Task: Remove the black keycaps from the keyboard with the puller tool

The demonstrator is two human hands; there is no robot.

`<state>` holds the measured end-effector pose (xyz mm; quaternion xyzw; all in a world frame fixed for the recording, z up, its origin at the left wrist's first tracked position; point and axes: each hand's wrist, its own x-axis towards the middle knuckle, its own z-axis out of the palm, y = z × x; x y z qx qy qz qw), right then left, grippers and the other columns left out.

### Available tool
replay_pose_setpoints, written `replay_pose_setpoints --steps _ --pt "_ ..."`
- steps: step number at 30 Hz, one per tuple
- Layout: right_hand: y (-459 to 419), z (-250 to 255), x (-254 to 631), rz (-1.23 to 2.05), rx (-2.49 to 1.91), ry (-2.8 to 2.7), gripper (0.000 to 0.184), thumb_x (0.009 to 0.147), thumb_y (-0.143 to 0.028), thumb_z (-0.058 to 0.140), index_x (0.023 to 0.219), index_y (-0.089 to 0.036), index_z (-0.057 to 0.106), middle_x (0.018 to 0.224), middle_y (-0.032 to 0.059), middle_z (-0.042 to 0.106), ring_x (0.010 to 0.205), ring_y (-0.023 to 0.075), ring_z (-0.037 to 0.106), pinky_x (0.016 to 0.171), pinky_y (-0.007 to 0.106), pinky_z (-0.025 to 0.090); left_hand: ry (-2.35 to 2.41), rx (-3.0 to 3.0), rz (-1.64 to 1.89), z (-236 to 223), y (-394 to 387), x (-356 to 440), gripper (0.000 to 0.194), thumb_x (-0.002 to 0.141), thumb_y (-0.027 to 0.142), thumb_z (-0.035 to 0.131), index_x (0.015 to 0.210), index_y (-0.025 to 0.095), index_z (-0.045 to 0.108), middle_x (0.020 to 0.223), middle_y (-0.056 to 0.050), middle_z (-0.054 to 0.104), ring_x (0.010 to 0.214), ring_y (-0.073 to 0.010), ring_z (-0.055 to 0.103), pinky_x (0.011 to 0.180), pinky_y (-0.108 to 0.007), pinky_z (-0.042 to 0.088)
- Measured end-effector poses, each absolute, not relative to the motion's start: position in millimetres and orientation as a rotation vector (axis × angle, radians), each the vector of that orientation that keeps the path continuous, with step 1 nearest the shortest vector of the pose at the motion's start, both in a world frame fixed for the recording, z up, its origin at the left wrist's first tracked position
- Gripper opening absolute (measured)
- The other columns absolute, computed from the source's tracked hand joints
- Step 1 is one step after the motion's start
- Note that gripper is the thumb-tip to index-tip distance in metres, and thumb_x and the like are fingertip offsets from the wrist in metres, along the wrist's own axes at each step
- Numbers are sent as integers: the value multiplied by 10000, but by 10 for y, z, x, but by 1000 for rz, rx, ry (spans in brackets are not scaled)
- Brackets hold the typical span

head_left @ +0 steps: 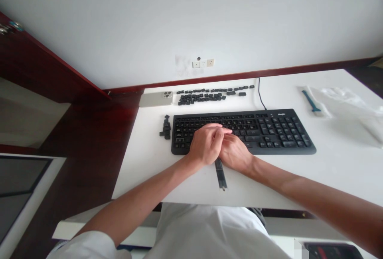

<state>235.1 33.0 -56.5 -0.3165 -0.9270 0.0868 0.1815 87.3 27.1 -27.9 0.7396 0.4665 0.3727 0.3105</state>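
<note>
A black keyboard (269, 129) lies on the white table (329, 163). Both my hands meet over its lower left part. My left hand (206, 143) has its fingers curled and lies partly over my right hand (235, 152), which is also closed. What they pinch between them is hidden. A long black keycap bar (220, 174) lies on the table just below my hands. Several loose black keycaps (209, 95) lie in rows behind the keyboard, and a small heap of keycaps (165, 128) sits to its left.
A phone (155, 99) lies face down at the table's back left corner. A blue-handled tool (310, 101) and a clear plastic bag (350, 99) are at the right. The keyboard cable (260, 93) runs to the wall. A dark red cabinet (44, 71) stands at the left.
</note>
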Motion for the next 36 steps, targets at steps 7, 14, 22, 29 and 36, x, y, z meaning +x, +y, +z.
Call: replay_pose_setpoints --steps 7,14,22,29,36 --pt "332 -409 2335 195 -918 -2543 237 925 -111 497 738 -158 636 688 83 674 619 195 568 652 314 426 1090 1741 1106 -202 353 775 439 1099 364 350 1162 190 747 1194 -70 767 1130 -202 706 1029 -357 546" --pt "510 -112 2530 753 -1186 -2066 331 1035 -399 484 771 -207 534 639 -32 498 560 118 425 592 252 352 1257 1851 1195 -69 586 463 292 1068 313 470 1136 184 723 1129 -76 757 1011 -178 705 904 -311 553" --pt "712 -94 2688 882 -1177 -1660 440 1002 -526 544 701 -212 481 628 -36 394 603 134 384 584 271 326 1253 2201 947 -103 630 475 195 965 181 628 1108 227 752 950 -37 721 943 -191 667 892 -353 539" --pt "762 -170 2713 903 -1139 -1722 387 1004 -508 556 766 -204 549 650 -38 435 613 127 402 600 271 349 1231 2338 807 -232 621 512 210 899 240 762 1107 263 771 1005 -31 718 977 -218 639 924 -390 534" --pt "737 -120 2717 899 -1171 -1821 379 1005 -495 544 771 -197 560 627 -42 434 590 117 395 584 266 336 1238 2256 825 -182 629 518 95 873 172 761 946 222 728 946 -16 733 944 -214 653 881 -366 522"
